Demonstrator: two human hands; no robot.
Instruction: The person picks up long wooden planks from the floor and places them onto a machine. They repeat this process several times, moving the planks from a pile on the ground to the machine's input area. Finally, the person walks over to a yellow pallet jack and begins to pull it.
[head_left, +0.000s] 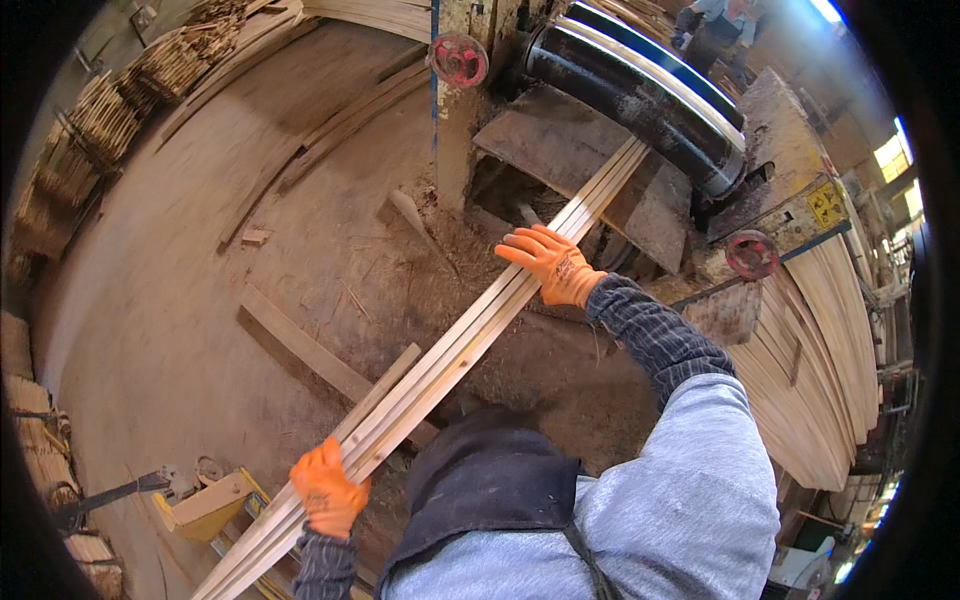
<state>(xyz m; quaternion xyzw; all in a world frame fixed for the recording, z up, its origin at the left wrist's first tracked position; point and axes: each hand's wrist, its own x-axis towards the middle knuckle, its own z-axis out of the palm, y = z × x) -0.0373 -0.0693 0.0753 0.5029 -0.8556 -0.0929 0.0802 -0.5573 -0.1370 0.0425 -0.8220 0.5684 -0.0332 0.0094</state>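
Several long, narrow wooden strips (450, 361) lie side by side, running diagonally from the lower left up to a woodworking machine. Their far ends rest on its worn metal bed plate (544, 135), just in front of a black roller (637, 101). In an orange glove, my left hand (330, 484) grips the bundle near the lower left. Farther along, my right hand (551, 262), gloved the same way, lies across the strips with its fingers over them, short of the plate. The near ends run out of view at the bottom.
Red handwheels (458, 60) (752, 255) flank the roller. Long boards (817, 360) are stacked at right. Loose planks (307, 345) lie on the dusty floor, and wood piles (97, 127) line the left. Behind the machine stands another person (716, 34). A yellow-edged frame (206, 510) sits at lower left.
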